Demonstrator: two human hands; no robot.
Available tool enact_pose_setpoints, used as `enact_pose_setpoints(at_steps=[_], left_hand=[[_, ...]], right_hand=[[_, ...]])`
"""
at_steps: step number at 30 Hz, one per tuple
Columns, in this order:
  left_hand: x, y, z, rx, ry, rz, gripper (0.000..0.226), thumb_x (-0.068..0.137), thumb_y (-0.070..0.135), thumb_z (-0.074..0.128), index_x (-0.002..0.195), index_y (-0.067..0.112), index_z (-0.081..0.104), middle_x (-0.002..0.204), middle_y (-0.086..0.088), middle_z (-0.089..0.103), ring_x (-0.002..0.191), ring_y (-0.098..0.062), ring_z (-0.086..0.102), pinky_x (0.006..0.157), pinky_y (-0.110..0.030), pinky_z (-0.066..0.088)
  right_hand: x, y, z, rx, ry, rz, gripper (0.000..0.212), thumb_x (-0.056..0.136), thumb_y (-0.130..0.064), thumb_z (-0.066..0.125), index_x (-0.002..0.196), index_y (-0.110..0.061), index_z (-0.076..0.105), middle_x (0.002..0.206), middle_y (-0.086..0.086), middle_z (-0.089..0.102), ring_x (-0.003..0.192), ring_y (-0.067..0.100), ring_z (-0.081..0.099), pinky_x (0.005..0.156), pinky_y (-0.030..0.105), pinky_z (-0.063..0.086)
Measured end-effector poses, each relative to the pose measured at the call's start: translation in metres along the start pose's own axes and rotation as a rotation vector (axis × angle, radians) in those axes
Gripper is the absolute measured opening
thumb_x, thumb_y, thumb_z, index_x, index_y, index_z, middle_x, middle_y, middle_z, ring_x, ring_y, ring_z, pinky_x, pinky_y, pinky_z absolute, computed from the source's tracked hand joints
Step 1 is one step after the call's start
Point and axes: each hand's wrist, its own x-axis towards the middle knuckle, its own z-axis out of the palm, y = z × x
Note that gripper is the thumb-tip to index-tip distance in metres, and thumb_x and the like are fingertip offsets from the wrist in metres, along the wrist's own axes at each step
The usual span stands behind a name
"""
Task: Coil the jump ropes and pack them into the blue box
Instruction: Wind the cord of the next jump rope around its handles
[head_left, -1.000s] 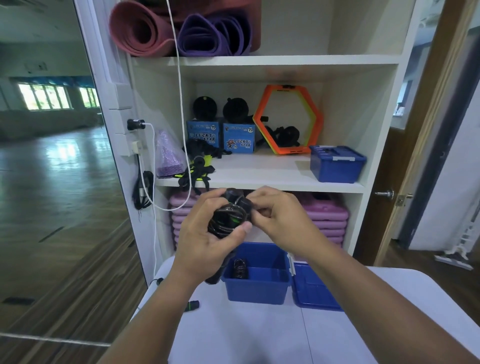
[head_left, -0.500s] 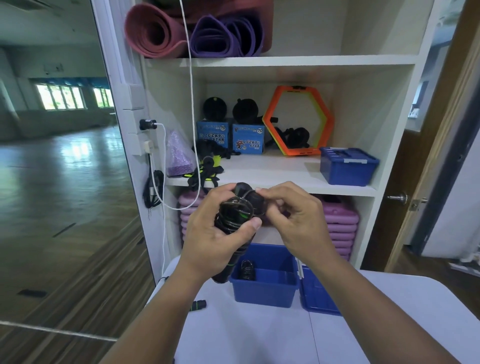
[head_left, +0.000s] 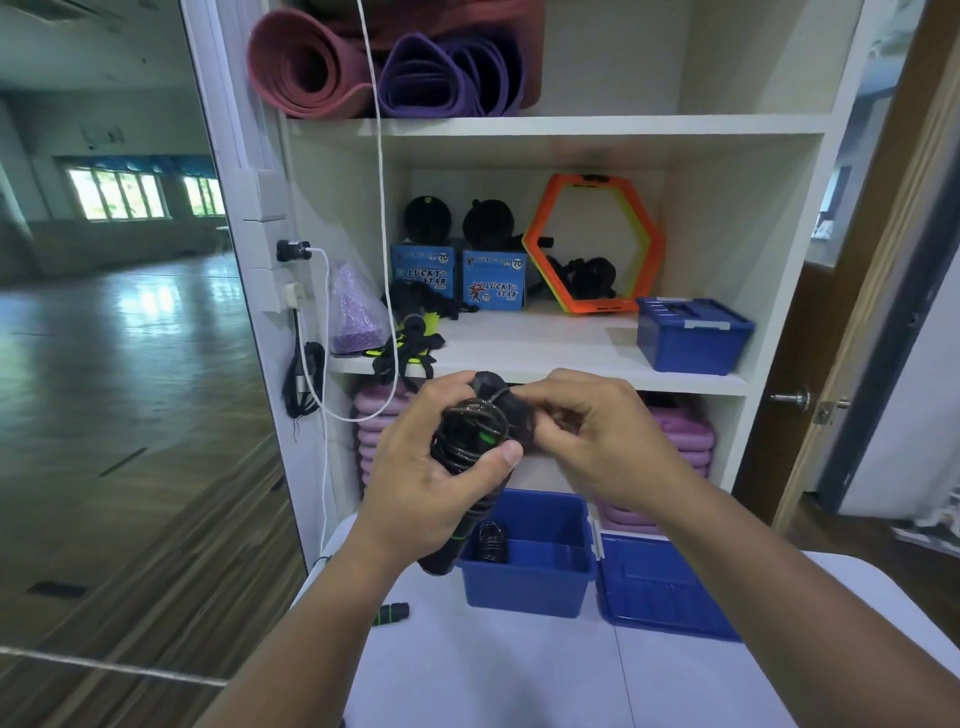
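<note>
Coiled jump rope: left hand grips, right hand seemingly pinches.

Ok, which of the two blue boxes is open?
The blue box on the table, with a coiled rope inside; the shelf box is closed.

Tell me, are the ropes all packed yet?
Not yet. One coiled rope sits in the box. The left hand grips a second rope while the right hand pinches its cord. It needs dropping in, and a handle lies on the table.
</note>
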Motion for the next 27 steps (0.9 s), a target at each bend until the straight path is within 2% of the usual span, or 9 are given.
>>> enact_pose_setpoints(at_steps=[2,4,7,11,14,17,19,22,27], left_hand=[[0.002,0.000,-0.001,-0.004,0.010,-0.014,0.041,0.079,0.034,0.072,0.112,0.048,0.053,0.104,0.026,0.064,0.093,-0.006,0.065,0.085,-0.019,0.050],[0.005,0.001,-0.002,0.008,0.033,-0.021,0.045,0.079,0.037,0.073,0.114,0.056,0.051,0.100,0.022,0.066,0.091,-0.010,0.066,0.083,-0.019,0.049],[0.007,0.002,-0.002,0.035,0.009,-0.028,0.046,0.079,0.039,0.072,0.112,0.059,0.048,0.097,0.024,0.065,0.087,-0.006,0.065,0.079,-0.014,0.048],[0.002,0.002,-0.001,0.034,-0.017,-0.046,0.046,0.078,0.041,0.072,0.111,0.061,0.047,0.094,0.024,0.065,0.082,-0.006,0.065,0.075,-0.013,0.048],[0.001,0.003,0.000,0.058,-0.014,-0.040,0.046,0.078,0.041,0.071,0.111,0.061,0.046,0.094,0.024,0.065,0.083,-0.007,0.065,0.074,-0.014,0.048],[0.002,0.004,0.000,0.089,-0.020,-0.038,0.046,0.078,0.041,0.070,0.111,0.062,0.046,0.094,0.027,0.064,0.083,-0.004,0.065,0.074,-0.011,0.047],[0.002,0.004,-0.001,0.109,-0.023,-0.030,0.045,0.078,0.040,0.070,0.113,0.055,0.048,0.093,0.026,0.065,0.084,-0.002,0.065,0.075,-0.010,0.046],[0.003,0.004,0.000,0.139,-0.029,-0.009,0.046,0.079,0.036,0.071,0.121,0.037,0.052,0.098,0.018,0.064,0.089,-0.003,0.064,0.079,-0.012,0.045],[0.004,0.004,0.001,0.173,-0.087,0.041,0.046,0.080,0.037,0.072,0.119,0.023,0.052,0.114,0.010,0.063,0.100,-0.009,0.063,0.086,-0.022,0.050]], right_hand=[[-0.002,-0.007,0.001,-0.051,0.037,-0.022,0.037,0.091,-0.006,0.062,0.118,-0.029,0.073,0.079,-0.004,0.066,0.071,0.012,0.057,0.063,0.022,0.046],[-0.007,-0.015,0.010,0.012,0.128,0.000,0.037,0.091,-0.007,0.063,0.119,-0.031,0.070,0.082,-0.010,0.068,0.073,0.010,0.061,0.065,0.020,0.050],[-0.013,-0.021,0.020,0.134,0.232,0.095,0.037,0.091,-0.009,0.064,0.109,-0.041,0.060,0.080,-0.016,0.070,0.074,0.007,0.066,0.067,0.019,0.054],[-0.017,-0.015,0.023,0.065,0.258,0.071,0.028,0.092,-0.008,0.064,0.107,-0.031,0.069,0.091,-0.015,0.072,0.082,0.008,0.069,0.073,0.033,0.058],[-0.016,-0.013,0.023,-0.017,0.279,0.018,0.024,0.091,-0.004,0.063,0.106,-0.019,0.074,0.099,-0.010,0.069,0.088,0.009,0.065,0.075,0.031,0.055],[-0.016,-0.018,0.018,0.134,0.224,0.178,0.023,0.095,-0.013,0.055,0.100,-0.022,0.076,0.092,-0.011,0.071,0.086,0.012,0.067,0.079,0.039,0.056],[-0.015,-0.021,0.014,0.256,0.142,0.271,0.024,0.096,-0.030,0.054,0.099,-0.024,0.077,0.089,-0.005,0.075,0.084,0.015,0.069,0.083,0.046,0.057],[-0.011,-0.027,0.010,0.444,0.089,0.334,0.029,0.087,-0.047,0.064,0.097,-0.023,0.078,0.093,-0.003,0.078,0.092,0.015,0.074,0.090,0.048,0.057],[-0.008,-0.030,0.004,0.580,0.131,0.398,0.020,0.077,-0.030,0.080,0.085,-0.012,0.077,0.081,0.011,0.077,0.082,0.025,0.075,0.088,0.049,0.059]])
